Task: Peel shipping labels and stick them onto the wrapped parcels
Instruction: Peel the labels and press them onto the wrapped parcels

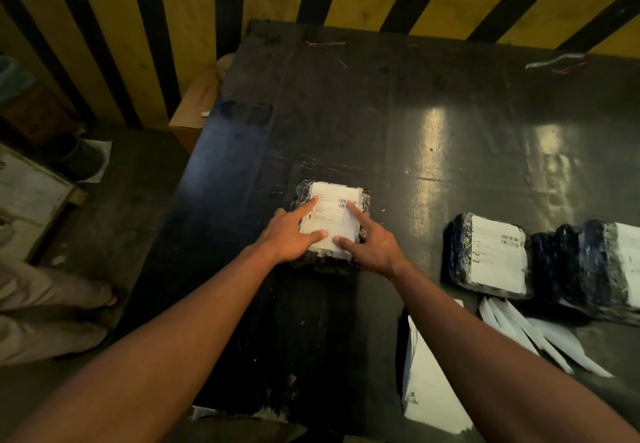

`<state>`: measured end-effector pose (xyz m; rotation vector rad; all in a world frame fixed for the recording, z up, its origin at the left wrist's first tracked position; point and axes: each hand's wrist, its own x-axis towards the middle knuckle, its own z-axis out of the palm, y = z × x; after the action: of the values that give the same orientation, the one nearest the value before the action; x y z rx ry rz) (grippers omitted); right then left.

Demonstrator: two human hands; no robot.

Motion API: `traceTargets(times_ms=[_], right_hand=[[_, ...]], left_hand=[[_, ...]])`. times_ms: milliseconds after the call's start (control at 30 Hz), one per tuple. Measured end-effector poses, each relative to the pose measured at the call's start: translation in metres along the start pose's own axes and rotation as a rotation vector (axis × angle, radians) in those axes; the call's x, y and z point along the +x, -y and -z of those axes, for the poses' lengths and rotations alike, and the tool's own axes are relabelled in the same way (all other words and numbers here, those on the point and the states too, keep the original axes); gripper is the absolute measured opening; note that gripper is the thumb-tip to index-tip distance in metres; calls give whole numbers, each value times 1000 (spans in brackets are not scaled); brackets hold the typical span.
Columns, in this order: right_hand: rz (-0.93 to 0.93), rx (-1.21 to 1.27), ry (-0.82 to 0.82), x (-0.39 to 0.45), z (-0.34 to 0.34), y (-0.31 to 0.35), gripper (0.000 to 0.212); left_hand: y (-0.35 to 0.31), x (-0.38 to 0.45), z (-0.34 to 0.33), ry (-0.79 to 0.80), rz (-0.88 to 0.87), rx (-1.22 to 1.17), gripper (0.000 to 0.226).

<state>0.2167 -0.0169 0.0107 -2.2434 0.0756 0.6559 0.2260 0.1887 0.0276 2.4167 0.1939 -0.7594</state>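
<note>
Both hands, left hand [289, 231] and right hand [369, 242], flat, fingers straight, pressing label [332, 216] onto parcel [329, 228]. Mid tabletop [415, 113], dead ahead, equally near.

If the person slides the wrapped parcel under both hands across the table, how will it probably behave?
The parcel lies flat and low, so it should slide, not tip or roll. Its glossy wrap and the shiny table suggest little grip. The left hand and right hand press the label without visibly denting it, so probably firm.
</note>
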Motion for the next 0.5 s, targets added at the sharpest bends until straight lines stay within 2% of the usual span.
traceTargets(times_ms=[133,233,333,500], right_hand=[[-33,189,-22,6,15,5,80],[-33,299,-32,10,24,9,90],[17,425,-53,8,35,13,77],[111,405,-133,-1,55,3,76]], left_hand=[[-14,11,13,-11,7,-20,77],[-25,13,20,-67,-1,-31,71],[-40,10,27,-129,-33,-27,70],[-60,-4,24,-223,-111,22,75]])
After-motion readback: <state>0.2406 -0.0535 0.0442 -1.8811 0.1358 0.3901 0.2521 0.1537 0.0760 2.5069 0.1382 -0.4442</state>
